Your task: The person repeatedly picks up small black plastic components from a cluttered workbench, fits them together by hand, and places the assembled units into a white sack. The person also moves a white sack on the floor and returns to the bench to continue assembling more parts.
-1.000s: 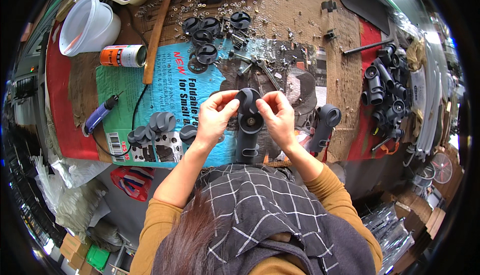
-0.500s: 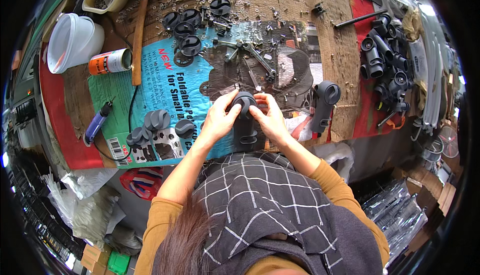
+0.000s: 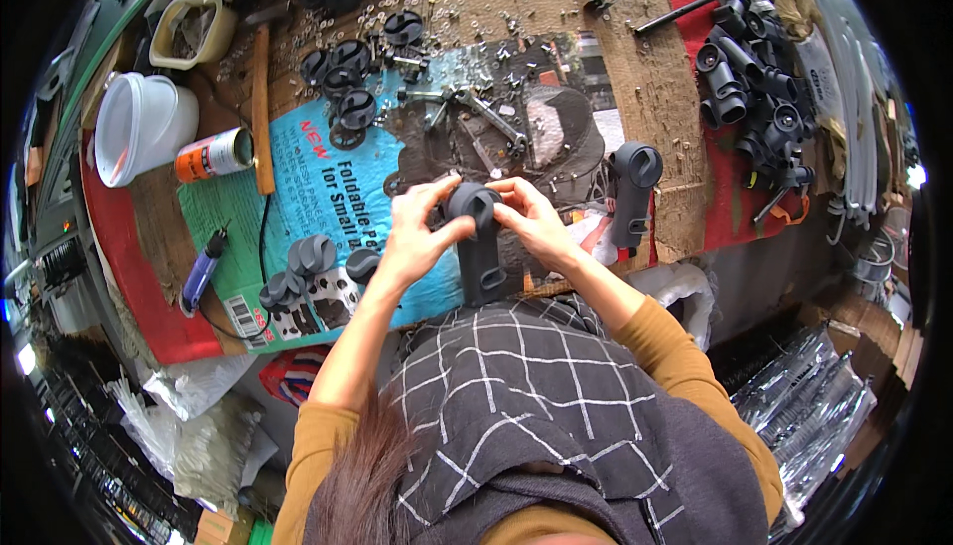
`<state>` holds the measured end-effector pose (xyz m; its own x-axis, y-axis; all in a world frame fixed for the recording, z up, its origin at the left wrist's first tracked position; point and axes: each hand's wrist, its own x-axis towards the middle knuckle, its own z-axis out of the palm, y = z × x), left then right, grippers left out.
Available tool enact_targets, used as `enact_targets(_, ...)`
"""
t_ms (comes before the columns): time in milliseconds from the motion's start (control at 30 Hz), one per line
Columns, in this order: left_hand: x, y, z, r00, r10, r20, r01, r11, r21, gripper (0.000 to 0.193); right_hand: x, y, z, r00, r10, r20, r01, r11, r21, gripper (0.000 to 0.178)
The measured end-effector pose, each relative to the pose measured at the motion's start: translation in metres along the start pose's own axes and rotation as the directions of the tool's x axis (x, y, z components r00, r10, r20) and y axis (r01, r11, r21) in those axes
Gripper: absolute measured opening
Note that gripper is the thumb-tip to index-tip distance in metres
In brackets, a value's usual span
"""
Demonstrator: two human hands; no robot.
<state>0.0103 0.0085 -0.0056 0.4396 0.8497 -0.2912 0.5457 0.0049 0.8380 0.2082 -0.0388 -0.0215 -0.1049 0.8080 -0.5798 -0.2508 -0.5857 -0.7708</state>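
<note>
A dark grey plastic tube fitting (image 3: 482, 265) with a round, ridged knob at its top stands at the table's near edge, right in front of me. My left hand (image 3: 422, 232) curls round the knob's left side, thumb against it. From the right, my right hand (image 3: 536, 225) grips the same knob with thumb and fingers. Part of the knob's rim is hidden by my fingers. A similar fitting with its knob (image 3: 633, 193) stands to the right. Several loose knobs (image 3: 310, 259) lie to the left.
Spanners (image 3: 491, 118), more knobs (image 3: 347, 83) and scattered nuts and washers lie beyond my hands. A hammer (image 3: 262, 113), a can (image 3: 213, 155), a white tub (image 3: 139, 128) and a purple power screwdriver (image 3: 204, 272) are at left. Black tube fittings (image 3: 759, 78) are heaped at right.
My left thumb has slid from the knob's top to its left side, and the left hand has opened a little wider. The whole view has shifted slightly; both hands stay at the fitting.
</note>
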Motion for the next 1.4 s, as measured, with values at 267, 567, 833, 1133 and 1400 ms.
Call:
enact_targets(267,-0.015,0.04,-0.01,0.975,0.019,0.22,0.116,0.803,-0.585,0.085,-0.045,-0.055,0.018,0.877,-0.465,0.123,0.376,0.502,-0.779,0.029)
enact_targets(567,-0.037,0.072,-0.013,0.929,0.368,0.036,-0.347,0.902,-0.257,0.087,-0.078,-0.065,0.036,0.852,-0.511,0.113,0.415,0.529,-0.74,0.023)
enact_targets(833,-0.027,0.079,-0.011,0.924,0.287,-0.253,-0.359,0.879,-0.313,0.095,-0.076,-0.093,0.033,0.843,-0.538,0.033,0.426,0.627,-0.652,0.031)
enact_targets(1133,-0.019,0.062,0.003,0.885,0.094,-0.456,-0.303,0.86,-0.411,0.093,-0.092,-0.074,0.048,0.936,-0.304,0.176,0.344,0.694,-0.632,0.082)
enact_targets(1400,-0.015,0.071,0.002,0.937,-0.349,0.018,0.074,0.146,-0.986,0.059,-0.081,-0.066,0.053,0.925,-0.367,0.098,0.314,0.593,-0.742,0.076)
